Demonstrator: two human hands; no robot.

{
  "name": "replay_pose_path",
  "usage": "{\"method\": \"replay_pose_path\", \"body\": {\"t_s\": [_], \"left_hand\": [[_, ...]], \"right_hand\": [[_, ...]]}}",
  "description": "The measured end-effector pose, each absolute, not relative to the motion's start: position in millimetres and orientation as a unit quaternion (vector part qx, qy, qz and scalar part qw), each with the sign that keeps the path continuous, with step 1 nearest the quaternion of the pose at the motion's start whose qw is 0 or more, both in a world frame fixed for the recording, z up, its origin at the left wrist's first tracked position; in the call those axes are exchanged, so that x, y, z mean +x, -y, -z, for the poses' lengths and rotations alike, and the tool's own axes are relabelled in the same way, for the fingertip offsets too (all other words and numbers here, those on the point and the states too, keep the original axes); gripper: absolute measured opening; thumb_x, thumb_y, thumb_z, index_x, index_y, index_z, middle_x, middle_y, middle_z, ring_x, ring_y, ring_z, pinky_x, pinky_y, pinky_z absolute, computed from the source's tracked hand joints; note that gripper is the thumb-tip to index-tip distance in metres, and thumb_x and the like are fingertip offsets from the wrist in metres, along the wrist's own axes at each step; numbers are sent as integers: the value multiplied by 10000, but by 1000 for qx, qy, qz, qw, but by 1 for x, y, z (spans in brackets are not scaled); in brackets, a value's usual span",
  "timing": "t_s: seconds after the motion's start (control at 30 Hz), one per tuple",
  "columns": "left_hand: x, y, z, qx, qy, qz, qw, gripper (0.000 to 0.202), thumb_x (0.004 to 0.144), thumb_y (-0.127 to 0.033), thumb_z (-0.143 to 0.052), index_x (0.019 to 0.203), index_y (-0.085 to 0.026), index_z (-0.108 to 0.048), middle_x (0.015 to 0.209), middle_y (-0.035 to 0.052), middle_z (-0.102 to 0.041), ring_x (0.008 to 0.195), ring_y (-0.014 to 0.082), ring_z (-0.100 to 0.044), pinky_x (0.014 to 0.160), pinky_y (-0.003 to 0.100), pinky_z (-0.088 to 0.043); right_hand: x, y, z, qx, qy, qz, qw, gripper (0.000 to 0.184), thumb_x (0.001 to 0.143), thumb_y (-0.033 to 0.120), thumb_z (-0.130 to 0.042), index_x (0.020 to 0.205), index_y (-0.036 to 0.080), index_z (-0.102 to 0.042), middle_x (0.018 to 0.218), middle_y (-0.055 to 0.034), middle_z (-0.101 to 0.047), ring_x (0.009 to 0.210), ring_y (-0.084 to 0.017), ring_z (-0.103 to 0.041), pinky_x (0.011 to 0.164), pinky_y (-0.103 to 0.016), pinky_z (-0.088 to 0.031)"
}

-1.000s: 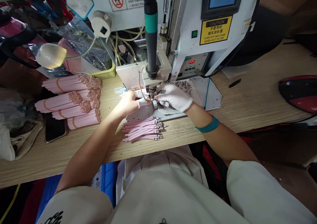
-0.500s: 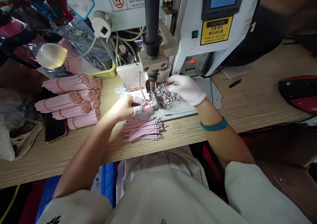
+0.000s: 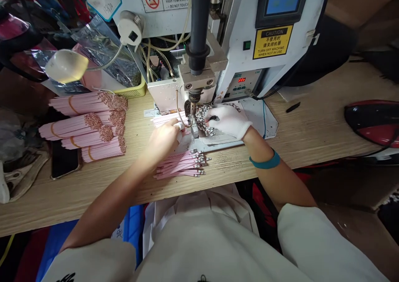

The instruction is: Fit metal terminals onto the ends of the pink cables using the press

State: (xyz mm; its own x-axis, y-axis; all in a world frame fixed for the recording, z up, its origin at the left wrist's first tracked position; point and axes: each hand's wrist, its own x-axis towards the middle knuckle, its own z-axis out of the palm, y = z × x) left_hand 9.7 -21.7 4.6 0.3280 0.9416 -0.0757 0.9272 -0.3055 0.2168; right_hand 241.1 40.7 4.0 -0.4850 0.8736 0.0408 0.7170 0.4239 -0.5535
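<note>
Machine head blocks ctr; pink strips obstruct nr edge; bench R passable.

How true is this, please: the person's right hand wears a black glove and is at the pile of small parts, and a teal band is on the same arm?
The glove colour is wrong: the head view shows a white glove on the right hand. The pile of small parts and the teal band are as you say.
</note>
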Motion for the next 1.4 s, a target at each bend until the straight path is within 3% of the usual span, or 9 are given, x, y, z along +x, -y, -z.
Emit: {"method": "replay_pose_path", "body": {"t_s": [0.13, 0.27, 0.43, 0.57, 0.73, 0.87, 1.0, 1.17, 1.4], "left_hand": [[9, 19, -3, 805, -578, -35, 130, 260, 825, -185, -454, 903, -109, -689, 869, 135, -668, 722, 222, -605, 621, 290, -409], [4, 14, -6, 813, -557, -81, 151, 254, 744, -101, -450, 845, -113, -682, 845, 129, -661, 761, 225, -586, 682, 298, -433], [0, 10, -13, 804, -521, -157, 240, 269, 756, -118, -458, 896, -142, -687, 900, 93, -681, 818, 208, -598, 761, 295, -446], [-2, 10, -15, 769, -521, -192, 318, 200, 831, -281, -516, 839, -144, -660, 863, 80, -674, 818, 207, -593, 764, 300, -443], [-1, 10, -16, 710, -520, -221, 420, 284, 820, -411, -588, 705, -153, -619, 793, 54, -650, 817, 201, -576, 773, 297, -447], [1, 9, -17, 667, -508, -253, 483, 316, 760, -444, -681, 699, -142, -614, 812, 43, -645, 788, 173, -558, 720, 266, -430], [3, 7, -15, 636, -520, -251, 512, 351, 726, -473, -717, 737, -132, -634, 824, 46, -652, 749, 158, -552, 689, 257, -424], [5, 4, -9, 648, -519, -253, 497, 334, 736, -455, -705, 814, -131, -675, 875, 55, -679, 819, 180, -591, 755, 267, -457], [8, 2, -9, 646, -521, -250, 499, 273, 738, -392, -692, 809, -128, -699, 836, 34, -678, 793, 166, -593, 741, 249, -457]], "right_hand": [[239, -36, -11, -505, 742, -373, 237, 41, 813, 153, -632, 819, 167, -670, 721, -26, -655, 630, -150, -582, 577, -273, -445], [235, -32, -13, -524, 626, -524, 244, 82, 825, 119, -623, 889, 154, -661, 574, 8, -584, 422, -100, -494, 358, -219, -333], [233, -30, -15, -500, 652, -511, 253, 59, 794, 79, -685, 767, 130, -696, 611, -14, -642, 471, -89, -562, 395, -186, -390], [228, -26, -16, -479, 639, -539, 269, 228, 852, 142, -679, 640, 139, -594, 532, -5, -610, 438, -90, -568, 398, -179, -435], [216, -21, -9, -449, 571, -616, 304, 127, 866, 139, -674, 762, 134, -602, 574, 5, -610, 417, -78, -553, 350, -168, -459], [210, -19, -6, -440, 527, -661, 304, 82, 845, 80, -653, 817, 137, -601, 558, 22, -588, 415, -71, -537, 308, -142, -406], [209, -21, -7, -436, 503, -681, 304, 128, 812, 53, -666, 832, 151, -586, 549, 36, -569, 400, -61, -503, 295, -137, -372], [208, -23, -6, -439, 490, -694, 292, 148, 808, 60, -679, 835, 164, -576, 502, 59, -520, 368, -49, -444, 286, -133, -315], [206, -21, -5, -441, 498, -680, 310, 134, 810, 42, -646, 821, 155, -575, 527, 52, -545, 377, -48, -468, 288, -133, -333]]}}
